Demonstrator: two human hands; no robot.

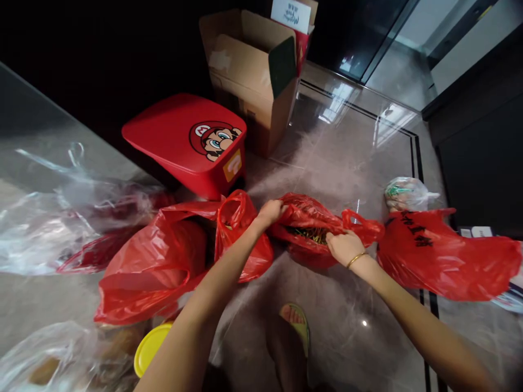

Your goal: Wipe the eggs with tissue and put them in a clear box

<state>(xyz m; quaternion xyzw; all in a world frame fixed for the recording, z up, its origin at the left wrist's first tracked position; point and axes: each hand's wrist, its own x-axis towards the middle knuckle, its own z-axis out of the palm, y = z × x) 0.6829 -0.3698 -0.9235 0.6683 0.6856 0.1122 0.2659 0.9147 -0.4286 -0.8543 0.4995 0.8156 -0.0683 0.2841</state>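
Observation:
A small red plastic bag lies on the marble floor, its mouth pulled open and green stalks showing inside. My left hand is closed on the bag's left edge. My right hand, with a gold bangle on the wrist, pinches the bag's near right edge. A larger red bag slumps to the left, one handle loop standing up beside my left wrist. Another red bag with black lettering lies just right of my right hand.
A red box with a cartoon face and an open cardboard carton stand behind the bags. A clear bag of greens sits at the right. Clear bags lie left; a yellow lid and my sandalled foot are near.

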